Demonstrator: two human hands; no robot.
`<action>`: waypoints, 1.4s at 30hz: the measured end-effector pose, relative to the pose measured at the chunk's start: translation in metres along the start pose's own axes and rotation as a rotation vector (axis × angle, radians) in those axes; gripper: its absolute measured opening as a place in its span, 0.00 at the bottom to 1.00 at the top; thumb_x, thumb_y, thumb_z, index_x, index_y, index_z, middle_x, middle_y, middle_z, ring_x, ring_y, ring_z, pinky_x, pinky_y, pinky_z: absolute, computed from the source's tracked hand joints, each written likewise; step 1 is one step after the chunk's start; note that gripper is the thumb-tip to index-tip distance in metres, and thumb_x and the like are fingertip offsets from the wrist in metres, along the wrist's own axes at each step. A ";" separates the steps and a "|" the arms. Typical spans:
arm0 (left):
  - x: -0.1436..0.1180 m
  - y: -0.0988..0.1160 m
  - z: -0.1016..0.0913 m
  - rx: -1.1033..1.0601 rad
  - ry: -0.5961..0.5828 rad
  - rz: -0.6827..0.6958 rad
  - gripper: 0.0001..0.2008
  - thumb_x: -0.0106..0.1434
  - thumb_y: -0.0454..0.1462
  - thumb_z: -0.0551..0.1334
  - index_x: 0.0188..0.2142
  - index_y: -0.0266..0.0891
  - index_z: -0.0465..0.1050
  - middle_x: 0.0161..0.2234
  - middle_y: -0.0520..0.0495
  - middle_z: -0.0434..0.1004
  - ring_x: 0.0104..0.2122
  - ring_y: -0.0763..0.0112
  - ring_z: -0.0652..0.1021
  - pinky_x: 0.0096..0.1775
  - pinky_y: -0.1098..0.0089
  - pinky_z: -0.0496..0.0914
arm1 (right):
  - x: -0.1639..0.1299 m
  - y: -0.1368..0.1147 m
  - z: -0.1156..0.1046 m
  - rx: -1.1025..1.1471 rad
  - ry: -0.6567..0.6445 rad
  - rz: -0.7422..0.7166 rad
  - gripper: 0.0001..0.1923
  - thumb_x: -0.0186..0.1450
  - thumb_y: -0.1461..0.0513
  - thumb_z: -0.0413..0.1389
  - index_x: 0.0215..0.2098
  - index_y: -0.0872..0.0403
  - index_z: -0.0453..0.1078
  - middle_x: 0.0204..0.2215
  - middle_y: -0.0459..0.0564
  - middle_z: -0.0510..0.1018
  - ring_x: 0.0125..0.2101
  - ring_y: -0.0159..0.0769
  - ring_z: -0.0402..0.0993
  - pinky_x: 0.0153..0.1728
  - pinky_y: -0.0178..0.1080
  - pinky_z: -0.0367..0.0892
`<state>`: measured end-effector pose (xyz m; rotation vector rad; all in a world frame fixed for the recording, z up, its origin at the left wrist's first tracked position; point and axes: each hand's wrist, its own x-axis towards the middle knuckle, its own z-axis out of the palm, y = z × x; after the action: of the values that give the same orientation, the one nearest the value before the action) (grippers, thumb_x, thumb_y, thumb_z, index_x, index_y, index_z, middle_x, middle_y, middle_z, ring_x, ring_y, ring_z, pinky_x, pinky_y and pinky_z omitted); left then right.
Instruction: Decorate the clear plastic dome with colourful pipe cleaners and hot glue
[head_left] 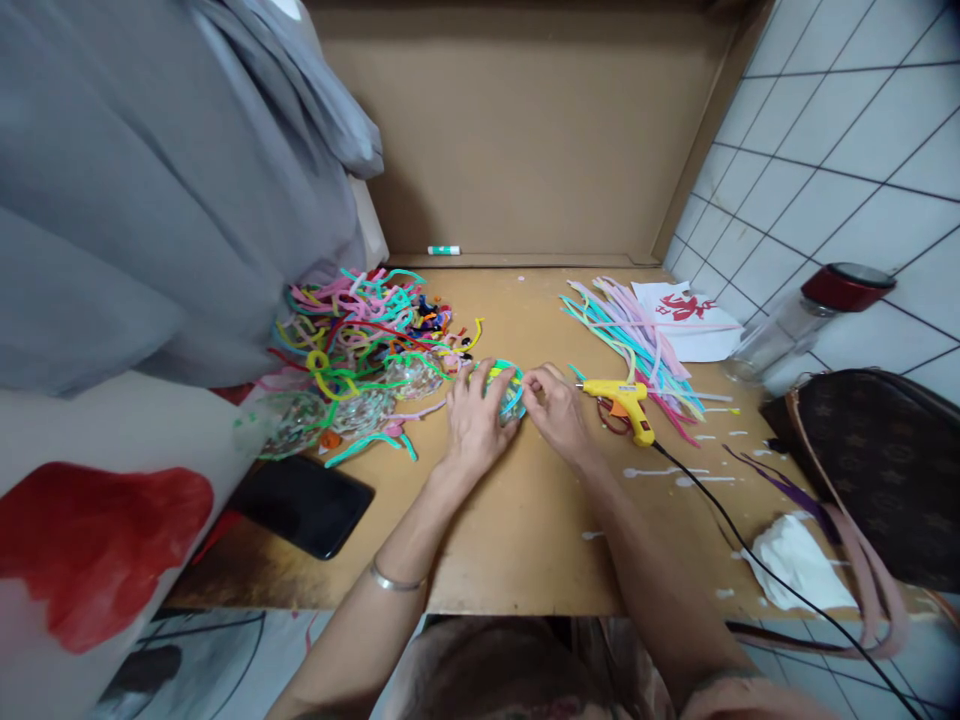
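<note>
Near the middle of the table, my left hand [480, 412] presses over a small round piece wound with turquoise and yellow pipe cleaner [511, 388], its fingers curled on the left side. My right hand [553, 408] is at the piece's right edge, fingers pinched together; whatever they hold is too small to make out. Just right of that hand lies a yellow glue gun [622, 400] with its nozzle toward the hand. A tangled heap of coloured pipe cleaners [360, 330] spreads to the left of my left hand.
Straight pipe cleaners [634, 335] lie back right beside a printed paper [686, 320]. A glass bottle [795, 330], a brown bag [877, 470], crumpled tissue [799, 562] and the gun's black cord [727, 520] occupy the right. A black phone [307, 503] lies front left; a glue stick [443, 250] stays at the back.
</note>
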<state>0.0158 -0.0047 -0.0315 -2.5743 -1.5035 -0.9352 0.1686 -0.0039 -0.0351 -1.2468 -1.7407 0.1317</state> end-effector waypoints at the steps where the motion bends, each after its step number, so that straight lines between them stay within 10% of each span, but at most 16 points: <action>1: 0.000 0.000 0.000 -0.002 -0.002 0.001 0.32 0.54 0.36 0.67 0.58 0.42 0.64 0.61 0.37 0.63 0.61 0.46 0.62 0.56 0.48 0.63 | 0.000 0.000 0.000 0.003 0.002 -0.004 0.07 0.63 0.66 0.49 0.29 0.51 0.65 0.27 0.47 0.71 0.30 0.36 0.69 0.34 0.36 0.63; 42: -0.001 0.005 0.000 0.054 -0.012 -0.011 0.27 0.56 0.35 0.64 0.57 0.44 0.65 0.62 0.39 0.61 0.62 0.46 0.62 0.57 0.50 0.63 | -0.023 -0.006 0.012 -0.088 0.072 -0.072 0.15 0.68 0.68 0.43 0.45 0.54 0.70 0.33 0.54 0.72 0.36 0.41 0.71 0.40 0.44 0.70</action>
<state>0.0193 -0.0083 -0.0307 -2.5417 -1.5255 -0.8685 0.1562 -0.0196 -0.0524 -1.2356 -1.7420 -0.0321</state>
